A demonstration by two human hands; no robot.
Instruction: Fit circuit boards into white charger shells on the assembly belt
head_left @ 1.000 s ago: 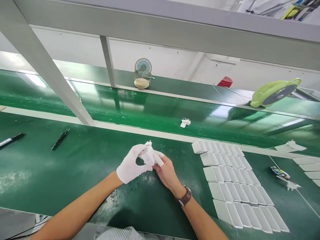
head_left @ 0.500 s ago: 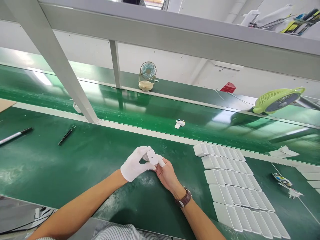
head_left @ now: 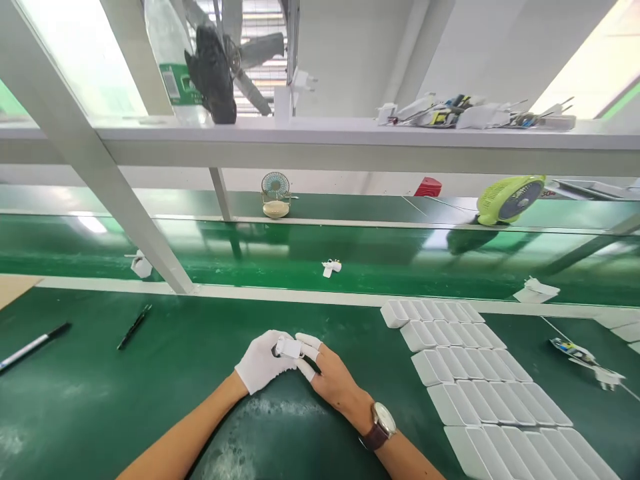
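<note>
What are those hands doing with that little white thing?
Someone is holding a small, boxy white plastic piece over a dark green table. The left hand, in a white glove, grips it, while the right hand, with white covers on some fingers, has its fingertips at the other end. Rows of open, white plastic boxes sit on the table to the right.

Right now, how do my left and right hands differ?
Your left hand wears a white glove reaching the wrist, while your right hand is bare apart from white finger covers. A watch with a dark brown strap is on the right hand's wrist; the left hand's has none in view. Both hands are at the same small white plastic piece.
</note>
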